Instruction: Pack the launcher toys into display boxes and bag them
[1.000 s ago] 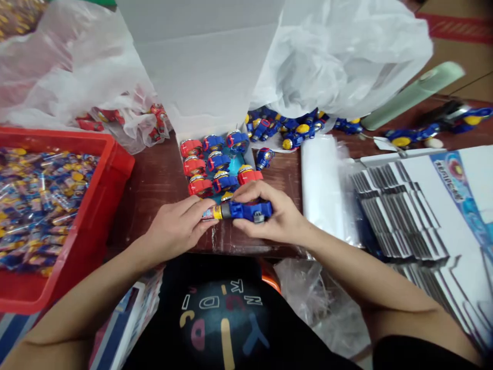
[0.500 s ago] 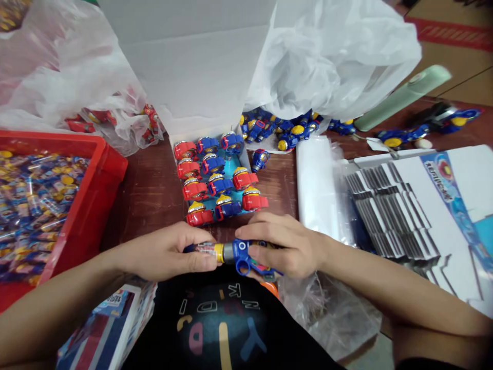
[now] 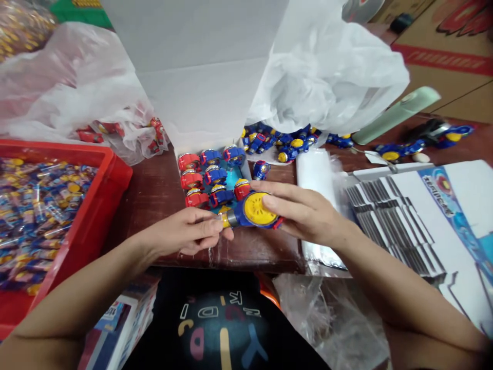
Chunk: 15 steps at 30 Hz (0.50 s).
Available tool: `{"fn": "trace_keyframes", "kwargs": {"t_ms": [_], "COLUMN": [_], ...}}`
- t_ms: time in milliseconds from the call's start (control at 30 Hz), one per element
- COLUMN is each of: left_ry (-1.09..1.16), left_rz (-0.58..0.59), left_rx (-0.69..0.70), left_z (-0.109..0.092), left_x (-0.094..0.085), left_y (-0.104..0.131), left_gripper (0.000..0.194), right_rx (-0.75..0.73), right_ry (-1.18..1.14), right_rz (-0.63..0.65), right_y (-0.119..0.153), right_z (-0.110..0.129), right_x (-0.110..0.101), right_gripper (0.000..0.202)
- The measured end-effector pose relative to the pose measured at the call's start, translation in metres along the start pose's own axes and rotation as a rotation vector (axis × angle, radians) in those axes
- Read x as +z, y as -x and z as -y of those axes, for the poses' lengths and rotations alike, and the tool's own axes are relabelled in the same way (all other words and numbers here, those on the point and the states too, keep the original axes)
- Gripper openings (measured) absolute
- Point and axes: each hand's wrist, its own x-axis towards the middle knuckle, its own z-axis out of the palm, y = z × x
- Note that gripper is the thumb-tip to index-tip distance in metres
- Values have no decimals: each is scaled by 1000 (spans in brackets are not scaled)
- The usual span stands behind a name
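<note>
My right hand (image 3: 304, 213) grips a blue toy with a round yellow face (image 3: 254, 209), its yellow side turned up. My left hand (image 3: 188, 231) pinches the toy's yellow and grey tip at its left end. Both hands hover over the brown table (image 3: 154, 185), just in front of a white open box (image 3: 200, 110) that holds rows of red and blue toys (image 3: 210, 180) on a light blue insert.
A red crate of small wrapped packets (image 3: 42, 205) stands at the left. White plastic bags (image 3: 331, 72) with more red and blue toys lie behind. Stacked flat cartons (image 3: 400, 216) and clear bags (image 3: 319, 180) lie at the right. A green bottle (image 3: 396, 113) lies at the back right.
The hands have lifted from the table's near edge back toward the box. The blue toy has been turned so its yellow round face points up.
</note>
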Motion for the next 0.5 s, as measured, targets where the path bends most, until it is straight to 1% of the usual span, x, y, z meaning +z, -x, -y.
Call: {"fn": "trace_keyframes", "kwargs": {"t_ms": [33,67,100,167,200,233,267,333,400,500], "left_ry": [-41,-164,-341,-736,-900,-1028,-1125,-1247,-1287,-1287], "left_rz": [-19,-113,-274,-667,-809,-878,-878,-797,-761,-776], "left_rx": [28,104,209,419,488,526,536,531,519,535], "left_z": [-3,-6,-9,-11,-10,-7,-3,9,19,26], "left_x": [0,0,-3,-13,-19,-26,-33,-42,-47,-49], "left_y": [-1,-3,-7,-17,-25,-33,-42,-59,-69,-73], "left_gripper": [57,53,48,39,39,43,45,47,45,43], "right_rx": [-1,35,107,296,374,422,447,470,512,568], "right_ry": [38,78,123,225,271,311,346,394,422,452], "right_rz": [-16,-50,-107,-243,-290,-302,-266,-110,29,153], "right_y": [1,2,3,5,6,6,5,1,-5,-13], "right_z": [-3,-6,-10,-24,-34,-44,-55,-72,-81,-85], "right_x": [-3,-8,-13,-25,-30,-33,-33,-30,-22,-11], "right_gripper": [82,79,79,76,73,70,67,62,59,58]}}
